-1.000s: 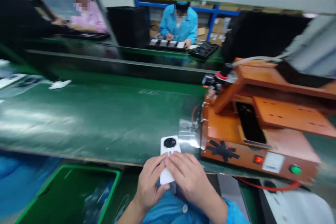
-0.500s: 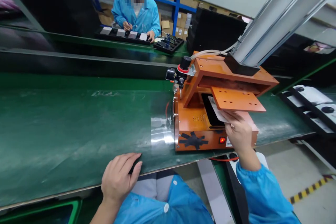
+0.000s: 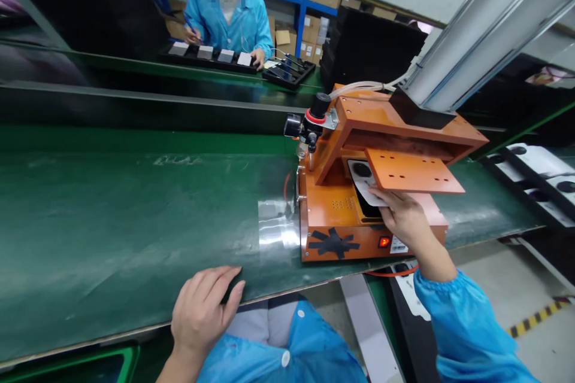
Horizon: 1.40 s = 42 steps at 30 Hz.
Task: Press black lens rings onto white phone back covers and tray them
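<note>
My right hand [image 3: 404,215] reaches under the raised orange plate [image 3: 415,171] of a press [image 3: 335,200]. Its fingers grip the near right edge of a white phone back cover [image 3: 369,194] that has a round black patch at its far end. The cover lies tilted over the black bed [image 3: 369,210] of the press; the plate hides part of it. To the left, my left hand [image 3: 204,305] rests on the front edge of the green bench [image 3: 148,239], fingers stretched out, thumb apart, holding nothing.
A black pressure regulator [image 3: 309,122] sits on the press's left side, and a thick grey cylinder [image 3: 485,30] rises above it. White covers in black trays [image 3: 534,182] are at the right. Across the bench, a co-worker in blue [image 3: 229,18] sits behind a tray.
My right hand has brought the white cover down over the black bed, and its round black patch now shows. My left hand stays on the bench edge.
</note>
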Motion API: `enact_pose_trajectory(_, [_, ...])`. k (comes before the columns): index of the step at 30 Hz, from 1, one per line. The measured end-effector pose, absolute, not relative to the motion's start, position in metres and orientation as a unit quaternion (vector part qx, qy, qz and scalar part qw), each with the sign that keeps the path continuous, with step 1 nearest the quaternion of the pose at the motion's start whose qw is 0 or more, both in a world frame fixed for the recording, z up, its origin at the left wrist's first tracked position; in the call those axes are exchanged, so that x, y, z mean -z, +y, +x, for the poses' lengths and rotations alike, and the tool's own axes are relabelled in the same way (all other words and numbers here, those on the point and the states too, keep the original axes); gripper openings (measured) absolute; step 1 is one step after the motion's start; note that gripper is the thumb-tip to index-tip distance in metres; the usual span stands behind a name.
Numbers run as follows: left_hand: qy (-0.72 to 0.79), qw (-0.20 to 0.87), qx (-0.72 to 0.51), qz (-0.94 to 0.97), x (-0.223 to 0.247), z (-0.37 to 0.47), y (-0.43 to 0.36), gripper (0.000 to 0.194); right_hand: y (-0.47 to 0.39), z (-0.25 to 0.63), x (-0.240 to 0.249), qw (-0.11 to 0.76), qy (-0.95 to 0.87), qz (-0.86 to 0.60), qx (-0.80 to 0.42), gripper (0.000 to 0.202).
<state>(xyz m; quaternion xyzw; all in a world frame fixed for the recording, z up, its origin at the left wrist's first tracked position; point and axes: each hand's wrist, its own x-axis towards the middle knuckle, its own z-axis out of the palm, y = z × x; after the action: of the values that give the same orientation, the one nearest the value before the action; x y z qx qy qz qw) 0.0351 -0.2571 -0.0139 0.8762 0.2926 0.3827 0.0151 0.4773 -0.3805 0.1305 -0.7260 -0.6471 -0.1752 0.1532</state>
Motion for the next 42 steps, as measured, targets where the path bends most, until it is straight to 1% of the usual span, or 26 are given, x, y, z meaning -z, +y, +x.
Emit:
enact_pose_trajectory(4, [0.292,0.004,-0.39,0.873,0.014,0.036,-0.257,0.018,-0.381,0.477,-0.138,0.112,-0.695,-0.699,0.128,0.059])
enact_pose_trajectory(7, [0.303,-0.01,-0.397,0.866,0.01,0.04,-0.258,0.017,-0.385,0.475,-0.141,0.101,-0.707,-0.69,0.115,0.063])
enact_pose_trajectory(11, [0.31,-0.018,-0.398,0.863,0.009,0.043,-0.258,0.017,-0.387,0.468,-0.138,0.11,-0.7,-0.699,0.099,0.055])
enact_pose_trajectory(14, [0.317,-0.011,-0.395,0.862,0.01,0.042,-0.258,0.017,-0.382,0.459,-0.132,0.126,-0.674,-0.718,0.118,0.05])
enact_pose_trajectory(16, [0.314,0.024,-0.4,0.861,0.007,0.042,-0.259,0.014,-0.379,0.453,-0.128,0.136,-0.656,-0.73,0.138,0.052])
enact_pose_trajectory(19, [0.304,0.099,-0.439,0.84,-0.004,0.046,-0.262,0.012,-0.381,0.445,-0.123,0.156,-0.646,-0.731,0.153,0.057])
enact_pose_trajectory(21, [0.303,0.134,-0.46,0.823,-0.014,0.054,-0.267,0.013,-0.392,0.439,-0.117,0.192,-0.639,-0.725,0.17,0.061])
enact_pose_trajectory(23, [0.31,0.167,-0.451,0.82,-0.024,0.068,-0.272,0.015,-0.412,0.434,-0.106,0.258,-0.598,-0.729,0.209,0.059])
enact_pose_trajectory(24, [0.314,0.188,-0.439,0.821,-0.029,0.078,-0.275,0.019,-0.424,0.433,-0.097,0.301,-0.558,-0.736,0.235,0.054])
enact_pose_trajectory(26, [0.322,0.24,-0.411,0.819,-0.035,0.1,-0.279,0.036,-0.45,0.437,-0.079,0.397,-0.438,-0.754,0.285,0.04])
enact_pose_trajectory(28, [0.319,0.292,-0.395,0.811,-0.038,0.126,-0.281,0.055,-0.475,0.449,-0.061,0.473,-0.303,-0.771,0.3,0.037])
enact_pose_trajectory(30, [0.308,0.333,-0.39,0.801,-0.037,0.153,-0.284,0.073,-0.496,0.467,-0.046,0.512,-0.196,-0.788,0.28,0.046])
enact_pose_trajectory(32, [0.297,0.368,-0.389,0.79,-0.034,0.178,-0.288,0.084,-0.511,0.486,-0.037,0.521,-0.137,-0.8,0.264,0.062])
enact_pose_trajectory(34, [0.293,0.393,-0.394,0.778,-0.031,0.197,-0.293,0.091,-0.52,0.502,-0.031,0.52,-0.12,-0.808,0.25,0.076])
enact_pose_trajectory(36, [0.303,0.401,-0.402,0.766,-0.028,0.21,-0.298,0.096,-0.521,0.51,-0.028,0.542,-0.132,-0.807,0.191,0.083])
enact_pose_trajectory(39, [0.323,0.398,-0.404,0.758,-0.026,0.216,-0.302,0.099,-0.513,0.512,-0.026,0.599,-0.184,-0.779,0.032,0.079])
enact_pose_trajectory(40, [0.325,0.399,-0.402,0.757,-0.025,0.217,-0.302,0.099,-0.51,0.511,-0.025,0.61,-0.198,-0.767,-0.003,0.076])
enact_pose_trajectory(42, [0.327,0.404,-0.398,0.756,-0.025,0.216,-0.303,0.098,-0.507,0.508,-0.026,0.622,-0.215,-0.752,-0.029,0.072])
